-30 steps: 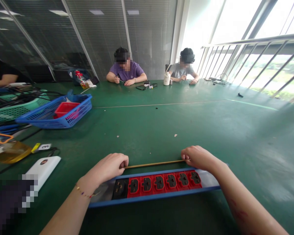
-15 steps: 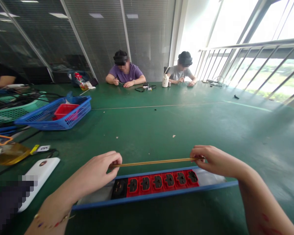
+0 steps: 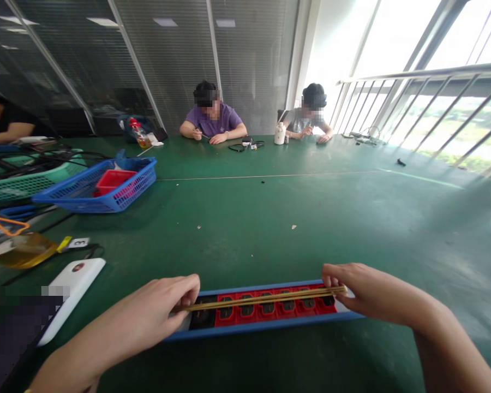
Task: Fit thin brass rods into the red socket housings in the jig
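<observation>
Green table [image 3: 237,218], grey blinds [image 3: 253,71], railing [image 3: 421,74], bright windows [image 3: 393,33]

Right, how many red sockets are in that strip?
6 red sockets, side by side in one row, from beside the black module to near the right hand. Thin sticks partly cover them; none fully hidden.

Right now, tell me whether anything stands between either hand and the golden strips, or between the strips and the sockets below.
Nothing visible does. The left hand and right hand hold the golden strips near opposite ends; no object shows between these and the red sockets below. Whether they touch is unclear.
</observation>
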Motion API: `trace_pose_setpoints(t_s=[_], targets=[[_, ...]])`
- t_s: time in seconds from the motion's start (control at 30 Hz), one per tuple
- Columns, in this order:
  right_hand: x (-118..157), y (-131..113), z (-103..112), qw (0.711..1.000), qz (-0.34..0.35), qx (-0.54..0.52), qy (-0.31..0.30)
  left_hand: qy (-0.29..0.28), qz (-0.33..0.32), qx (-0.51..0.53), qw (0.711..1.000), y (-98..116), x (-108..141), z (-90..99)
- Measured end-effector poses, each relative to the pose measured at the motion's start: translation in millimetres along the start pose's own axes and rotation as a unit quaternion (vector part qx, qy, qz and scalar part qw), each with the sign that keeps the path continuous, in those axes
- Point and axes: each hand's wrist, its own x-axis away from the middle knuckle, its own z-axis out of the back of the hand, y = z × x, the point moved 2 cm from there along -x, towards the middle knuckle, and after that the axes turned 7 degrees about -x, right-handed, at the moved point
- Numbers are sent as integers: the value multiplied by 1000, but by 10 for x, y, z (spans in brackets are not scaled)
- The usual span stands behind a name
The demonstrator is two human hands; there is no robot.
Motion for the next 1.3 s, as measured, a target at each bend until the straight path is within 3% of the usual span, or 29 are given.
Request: trace_pose_setpoints(t_s=[0.63,0.83,1.3], targets=[[60,13,92,997,9,-74,-26,-81,-22,95,992,-3,-25,155],[74,-12,108,997,14,-80,-20,-86,-27,129,988,-24,-7,185],[7,36,76,995,15,-95,-36,-76,0,82,994,-119,-43,132]])
